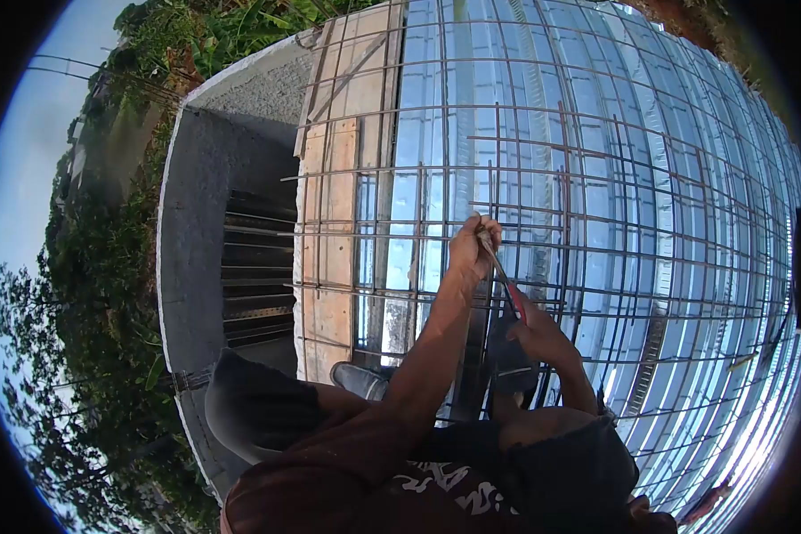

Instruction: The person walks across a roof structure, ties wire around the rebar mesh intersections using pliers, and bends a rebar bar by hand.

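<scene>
My right hand (540, 335) is closed around the red grip of a pair of pliers (502, 274), whose metal jaws point up and left. My left hand (474, 246) is closed at the head of the pliers, over a crossing of the steel rebar mesh (564, 206). What its fingers pinch is too small to make out. Under the bars lies shiny corrugated metal decking (536, 80). A dark shoe (361, 381) shows to the left of my left forearm, and another shoe (510, 360) is beside my right hand.
Wooden boards (333, 245) run along the deck's left side. Beyond them is a deep opening with a concrete wall (191, 214) and dark slats inside. Bar ends stick out over the boards. Trees (107, 294) stand past the wall.
</scene>
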{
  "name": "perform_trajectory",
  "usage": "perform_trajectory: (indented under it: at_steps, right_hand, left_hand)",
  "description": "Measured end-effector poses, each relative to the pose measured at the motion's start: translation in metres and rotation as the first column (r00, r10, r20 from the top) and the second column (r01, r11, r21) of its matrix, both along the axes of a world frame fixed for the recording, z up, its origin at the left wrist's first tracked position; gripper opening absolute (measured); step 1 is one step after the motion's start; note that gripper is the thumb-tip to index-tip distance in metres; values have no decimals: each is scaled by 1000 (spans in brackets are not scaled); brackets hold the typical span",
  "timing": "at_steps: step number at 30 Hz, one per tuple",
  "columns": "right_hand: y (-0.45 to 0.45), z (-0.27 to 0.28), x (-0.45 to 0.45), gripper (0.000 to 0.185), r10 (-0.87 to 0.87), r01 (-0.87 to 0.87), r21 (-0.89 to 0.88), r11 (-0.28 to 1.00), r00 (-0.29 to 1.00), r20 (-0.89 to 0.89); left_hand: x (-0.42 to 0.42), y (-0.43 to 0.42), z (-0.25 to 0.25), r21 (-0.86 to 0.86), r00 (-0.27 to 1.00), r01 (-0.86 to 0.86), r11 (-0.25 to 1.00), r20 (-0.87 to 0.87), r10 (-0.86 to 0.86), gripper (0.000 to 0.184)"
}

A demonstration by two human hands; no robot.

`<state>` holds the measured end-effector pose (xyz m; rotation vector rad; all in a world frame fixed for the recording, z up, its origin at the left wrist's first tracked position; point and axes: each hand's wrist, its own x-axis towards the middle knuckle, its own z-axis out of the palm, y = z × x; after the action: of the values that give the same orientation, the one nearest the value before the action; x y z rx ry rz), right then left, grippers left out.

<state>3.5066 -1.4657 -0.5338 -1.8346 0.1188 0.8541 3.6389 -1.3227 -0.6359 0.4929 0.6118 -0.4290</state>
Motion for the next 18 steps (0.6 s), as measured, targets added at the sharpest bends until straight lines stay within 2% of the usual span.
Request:
perform_trajectory:
  at_steps: [1,2,3,5,7,8,9,10,11,13,14,15,16,17,18]
  right_hand:
    - [1,-1,0,71,-28,31,92,995,999,-33]
    - [2,0,-1,70,-17,28,108,994,995,-94]
    - [4,3,3,68,-7,24,127,992,991,-131]
    - [7,8,7,67,45,-26,135,991,990,-136]
    - [8,5,8,65,79,-58,133,989,985,-155]
    - [8,-6,5,65,80,-65,151,986,992,-99]
    - [6,-12,1,65,78,-69,166,984,996,-47]
    - [6,-6,3,64,67,-58,162,985,997,-46]
    - [7,-1,-3,64,63,-54,152,987,996,-57]
    - [11,7,6,63,-190,270,407,873,955,-226]
    - [15,12,8,64,-253,347,389,853,928,-273]
    - [12,4,10,65,-241,323,361,875,937,-254]
    - [10,-3,12,67,-189,229,272,935,968,-167]
    - [11,-1,16,67,-192,222,286,932,973,-129]
    - [11,6,19,67,-169,193,271,943,979,-111]
  left_hand:
    - [5,8,-4,-46,998,-50,998,-46,48,23]
    - [7,21,-3,33,1000,28,999,10,-28,22]
    - [11,24,8,116,998,-25,993,-53,32,21]
    - [20,50,13,133,995,93,987,32,-98,22]
    - [38,71,25,73,986,-169,983,23,168,22]
    - [51,97,36,-167,904,-424,890,-14,428,23]
    - [63,115,67,-306,688,-692,654,-7,726,38]
    - [75,129,92,-105,396,-896,431,248,884,61]
    - [75,152,114,-61,365,-916,397,286,886,73]
    - [84,185,141,184,378,-925,331,387,841,75]
    - [86,197,142,298,449,-889,346,430,783,74]
    - [86,208,134,408,518,-846,345,467,717,73]
    - [80,205,127,460,613,-786,413,497,614,69]
    - [72,192,116,525,701,-713,465,512,496,65]
    - [68,175,104,532,782,-615,582,504,366,59]
